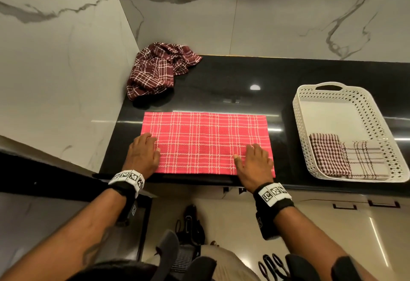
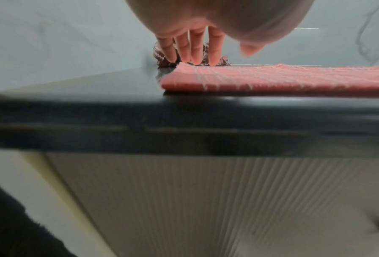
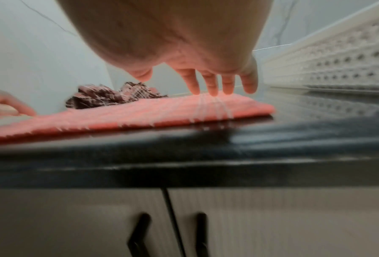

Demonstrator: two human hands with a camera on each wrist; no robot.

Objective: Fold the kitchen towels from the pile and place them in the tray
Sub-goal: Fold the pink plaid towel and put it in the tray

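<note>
A pink checked towel (image 1: pixel 206 141) lies flat as a long rectangle near the front edge of the black counter (image 1: pixel 233 81). My left hand (image 1: pixel 144 149) rests on its left end with fingers straight, fingertips (image 2: pixel 195 59) down on the cloth. Over the right end, my right hand (image 1: pixel 253 158) presses flat, its fingers (image 3: pixel 212 87) spread on the pink towel (image 3: pixel 140 114). A crumpled maroon checked towel (image 1: pixel 159 67) sits in the back left corner. The white perforated tray (image 1: pixel 306 112) at the right holds two folded towels (image 1: pixel 346 158) at its near end.
Marble walls close off the counter at the left and the back. The tray's perforated wall (image 3: pixel 338 64) stands just right of my right hand. Cabinet doors with black handles (image 3: pixel 140 231) run under the counter edge. Bare counter lies between the pink towel and the tray.
</note>
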